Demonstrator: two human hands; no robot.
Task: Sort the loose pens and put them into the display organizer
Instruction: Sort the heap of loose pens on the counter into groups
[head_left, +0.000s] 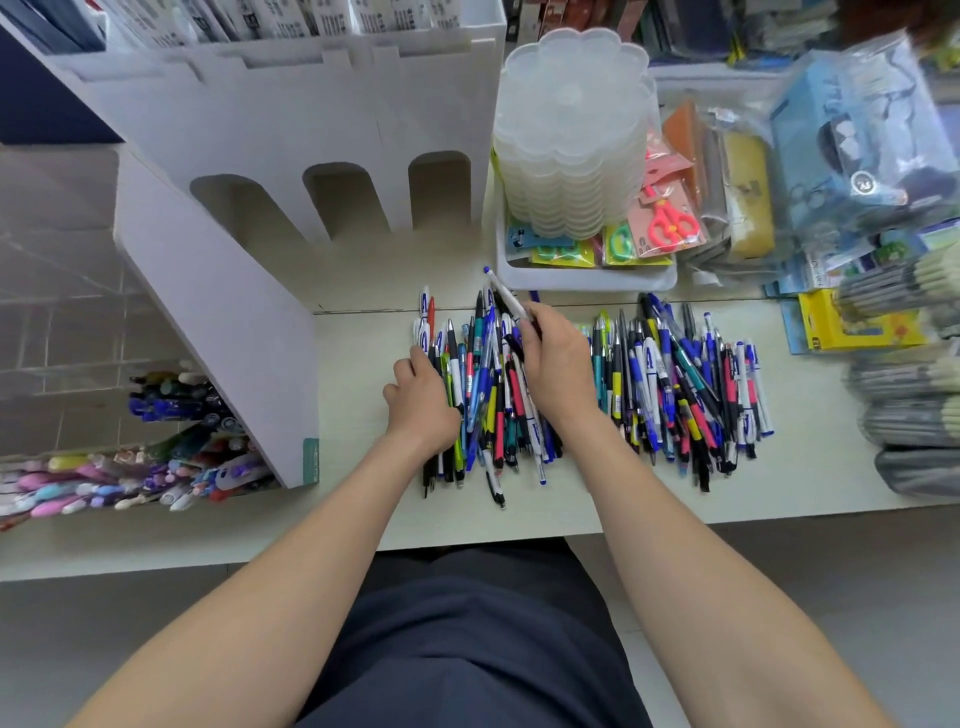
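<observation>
Two heaps of loose pens lie on the pale table: a left heap (483, 395) under my hands and a right heap (685, 395). My right hand (558, 364) pinches a white pen with a blue tip (501, 291), lifted and pointing up-left, plus some dark pens in its fingers. My left hand (421, 400) rests on the left edge of the left heap, fingers curled round a few pens there. The white display organizer (291, 171) stands at the back left, with three arched slots.
A clear bin of coloured pens (130, 467) sits at the left. A stack of translucent trays (571, 140) stands in a white tray (587, 283) with packaged scissors behind the pens. Packaged goods and pen bundles (904, 374) crowd the right. The table's front edge is near my lap.
</observation>
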